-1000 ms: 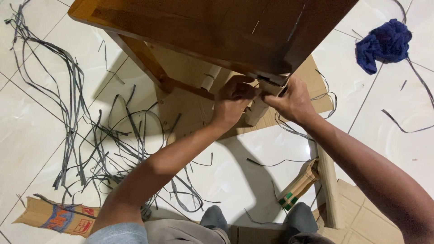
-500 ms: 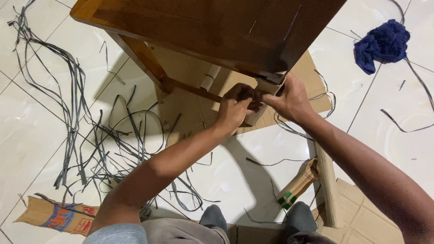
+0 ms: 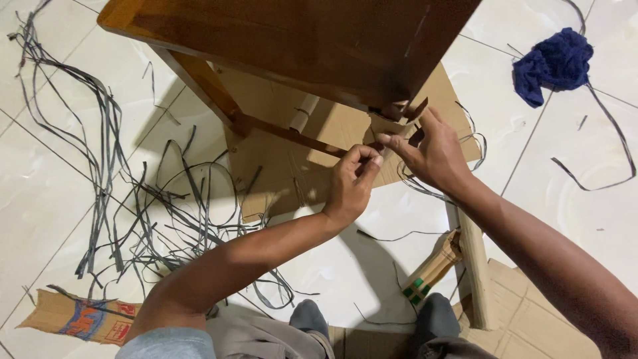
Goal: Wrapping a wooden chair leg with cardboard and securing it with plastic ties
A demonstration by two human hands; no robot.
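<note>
White tiled floor (image 3: 40, 199), both forearms extended, left hand (image 3: 351, 186) and right hand (image 3: 432, 154) fingers pinched together on cardboard wrap (image 3: 389, 129) at wooden table (image 3: 299, 40) corner

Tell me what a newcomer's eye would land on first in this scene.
The two hands meet mid-frame: the left hand and right hand pinch a cardboard wrapping at the corner of a dark wooden table, which fills the top of the view. Left of them, a tangle of grey straps sprawls over the white tiled floor. A crumpled blue cloth lies at the upper right.
</note>
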